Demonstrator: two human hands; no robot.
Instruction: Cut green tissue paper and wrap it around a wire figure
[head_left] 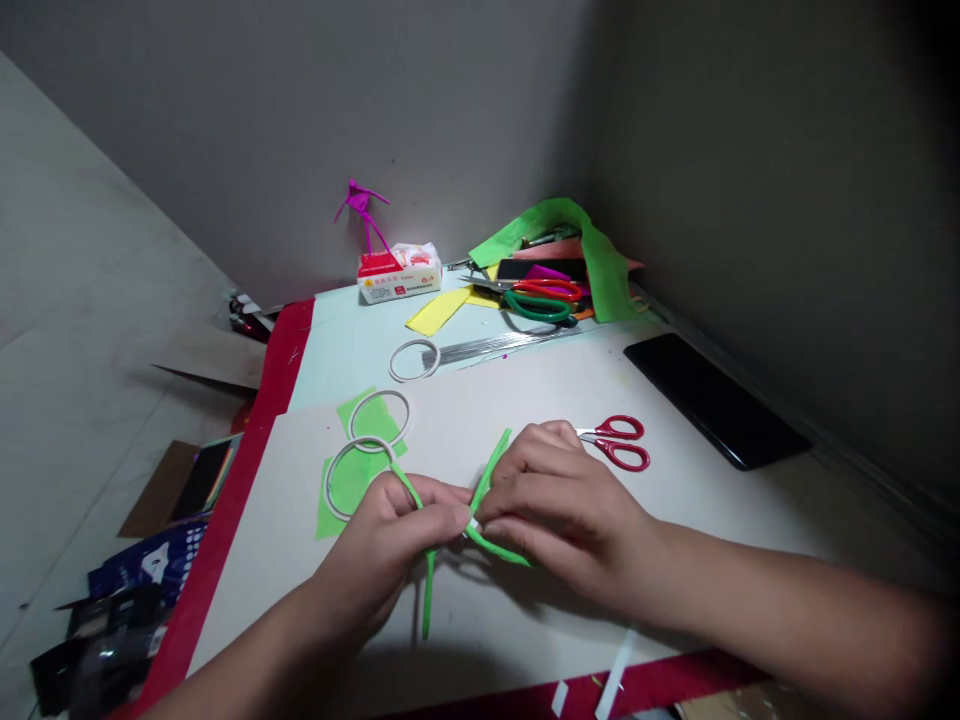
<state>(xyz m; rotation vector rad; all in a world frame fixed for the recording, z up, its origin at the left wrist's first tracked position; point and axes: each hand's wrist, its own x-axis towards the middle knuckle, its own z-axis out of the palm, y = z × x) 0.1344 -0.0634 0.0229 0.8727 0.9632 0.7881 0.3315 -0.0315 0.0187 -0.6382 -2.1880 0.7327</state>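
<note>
My left hand (405, 530) pinches a thin green wrapped piece (429, 600), whose ends stick out above and below the fingers. Close on its right, my right hand (559, 500) is closed on a bent green strip (491, 465) with one end pointing up and another running under the fingers. The fingertips of both hands nearly meet, and a small white bit shows between them. Just beyond my left hand, a white ring (328, 490) and a second ring (352, 412) lie over green paper pieces (352, 480).
Red-handled scissors (622, 428) lie beyond my right hand. A black phone (712, 400) is at the right. Farther back are another ring (391, 372), metal wires (487, 347), green-handled scissors (536, 307), yellow paper (439, 311) and a box (401, 284) with a magenta figure (360, 200).
</note>
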